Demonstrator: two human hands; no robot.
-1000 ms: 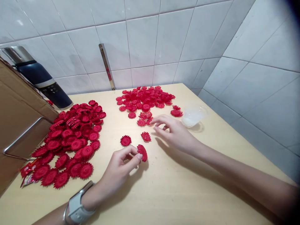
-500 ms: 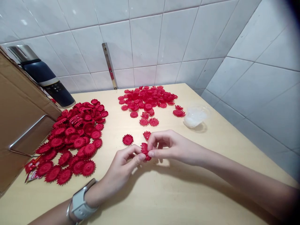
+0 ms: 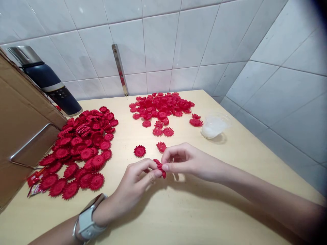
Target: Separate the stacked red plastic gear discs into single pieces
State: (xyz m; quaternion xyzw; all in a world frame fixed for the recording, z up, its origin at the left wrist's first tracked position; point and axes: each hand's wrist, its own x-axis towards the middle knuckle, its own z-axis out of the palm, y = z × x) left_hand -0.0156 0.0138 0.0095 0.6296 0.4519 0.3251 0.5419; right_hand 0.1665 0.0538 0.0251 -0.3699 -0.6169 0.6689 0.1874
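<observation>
Between my two hands is a red flower-shaped piece [image 3: 159,167] with a toothed edge, turned nearly edge-on and held above the table. My left hand [image 3: 139,178], with a watch on its wrist, pinches it from the left. From the right, the thumb and fingertips of my right hand [image 3: 182,160] grip it too. Just beyond the fingers lies a small red flower piece [image 3: 161,146], partly behind my right hand. Another single red flower piece [image 3: 139,151] rests flat to its left. Whether the held item is one layer or more is hard to tell.
A large heap of red flower pieces [image 3: 87,149] covers the left side; a second heap [image 3: 160,107] lies at the back. A clear dish with white contents [image 3: 213,127] stands right. At left are a cardboard box [image 3: 28,126], a dark flask [image 3: 53,81] and small wrappers [image 3: 35,183].
The held flower piece has turned from showing its toothed face to nearly edge-on. Both hands stay in almost the same place, fingers still pinching.
</observation>
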